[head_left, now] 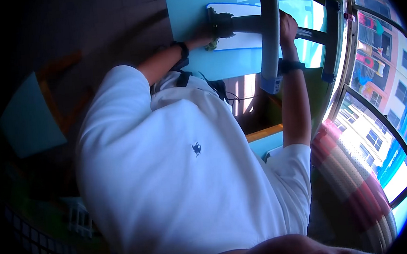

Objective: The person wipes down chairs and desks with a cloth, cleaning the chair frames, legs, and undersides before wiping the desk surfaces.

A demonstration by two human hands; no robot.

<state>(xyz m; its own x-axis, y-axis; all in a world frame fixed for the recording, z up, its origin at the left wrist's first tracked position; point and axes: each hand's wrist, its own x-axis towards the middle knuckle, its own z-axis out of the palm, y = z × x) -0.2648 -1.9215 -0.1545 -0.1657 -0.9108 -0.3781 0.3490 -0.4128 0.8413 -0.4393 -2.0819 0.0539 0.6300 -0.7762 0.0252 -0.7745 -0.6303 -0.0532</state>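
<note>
On the pale blue table [186, 15] lies a white board with a blue rim [244, 40]. My left hand [202, 38] reaches to the board's left end, beside bits of something green [211, 45]. A dark-ended grey arm [246, 24] crosses over the board and covers the left fingertips, so their grip is hidden. My right hand [288, 28] is closed like a fist just right of an upright grey bar [270, 32]. What it holds is hidden. Dark bands circle both wrists.
Another grey bar [332, 42] stands farther right, joined to a grey arm [311, 35]. Windows [377, 115] line the right side above a rolled red and beige mat [353, 178]. A pale blue tabletop with a wooden frame [30, 118] is at left.
</note>
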